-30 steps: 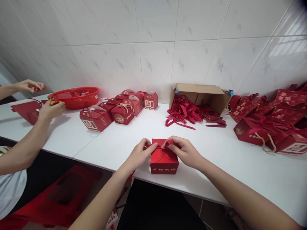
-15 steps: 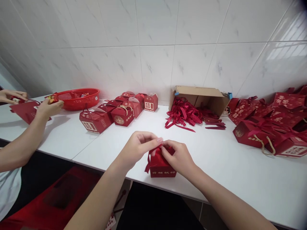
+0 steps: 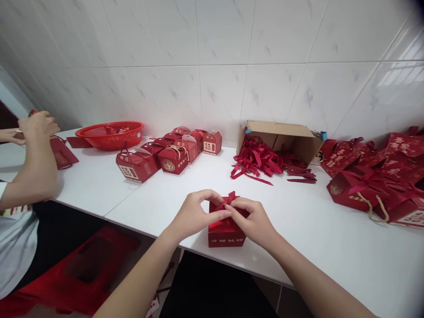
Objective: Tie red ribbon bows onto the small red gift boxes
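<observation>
A small red gift box (image 3: 226, 239) with gold lettering stands upright at the table's front edge, right before me. Across its top runs a red ribbon (image 3: 232, 195), one end sticking up behind my fingers. My left hand (image 3: 202, 213) pinches the ribbon from the left, thumb and fingertips together. From the right, my right hand (image 3: 251, 218) pinches it too, its fingertips touching those of the left. The fingers partly cover the spot where the ribbon crosses, so I cannot tell whether it is knotted.
Several red boxes (image 3: 141, 165) stand at the back left beside a red plastic basket (image 3: 112, 139). A cardboard box (image 3: 280, 128) on its side spills red ribbons (image 3: 256, 157). Ribboned boxes (image 3: 351, 187) crowd the right. A co-worker's hand (image 3: 39, 123) is at far left.
My hands have shifted on the ribbon, and its end now rises behind them instead of hanging at the box's left. The co-worker's arm has moved left, away from the basket.
</observation>
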The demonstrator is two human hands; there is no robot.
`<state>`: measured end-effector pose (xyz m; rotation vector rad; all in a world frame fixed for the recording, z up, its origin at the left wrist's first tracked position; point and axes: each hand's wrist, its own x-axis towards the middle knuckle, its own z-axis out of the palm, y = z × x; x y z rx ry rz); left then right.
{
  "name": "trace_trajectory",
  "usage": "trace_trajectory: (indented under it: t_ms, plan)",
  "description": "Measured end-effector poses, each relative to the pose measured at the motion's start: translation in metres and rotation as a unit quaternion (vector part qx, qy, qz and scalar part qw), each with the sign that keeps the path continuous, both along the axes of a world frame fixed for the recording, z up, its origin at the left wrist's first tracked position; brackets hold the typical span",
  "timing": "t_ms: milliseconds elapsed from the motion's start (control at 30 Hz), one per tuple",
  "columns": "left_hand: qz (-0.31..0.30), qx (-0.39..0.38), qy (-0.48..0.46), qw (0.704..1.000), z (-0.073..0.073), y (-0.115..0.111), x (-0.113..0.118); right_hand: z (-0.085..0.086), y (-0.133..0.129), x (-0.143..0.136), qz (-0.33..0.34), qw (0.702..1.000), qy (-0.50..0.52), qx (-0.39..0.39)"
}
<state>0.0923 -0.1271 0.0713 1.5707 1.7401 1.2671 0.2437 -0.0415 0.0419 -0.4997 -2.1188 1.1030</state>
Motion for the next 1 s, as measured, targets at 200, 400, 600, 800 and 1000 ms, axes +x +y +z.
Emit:
trace_trajectory:
  t_ms: [200,400,600,800,1000]
  plan:
    - [0.056,0.04,-0.021,0.997,-0.02,-0.008,0.004,-0.007,-0.003,-0.003,-0.037,0.994,0.04,-0.093]
    - [0.05,0.067,0.029,0.996,-0.018,-0.01,0.013,-0.008,-0.006,-0.006,-0.044,0.995,0.062,-0.064]
    - [0.076,0.077,0.038,0.993,-0.022,-0.007,0.016,-0.007,-0.007,-0.003,-0.055,0.997,0.051,-0.019]
    - [0.111,0.103,0.078,0.985,-0.025,-0.004,0.017,-0.008,-0.003,-0.001,-0.094,0.991,0.038,0.09]
    - [0.101,0.123,0.107,0.982,-0.025,-0.005,0.02,-0.014,-0.001,-0.002,-0.092,0.995,0.024,0.041]
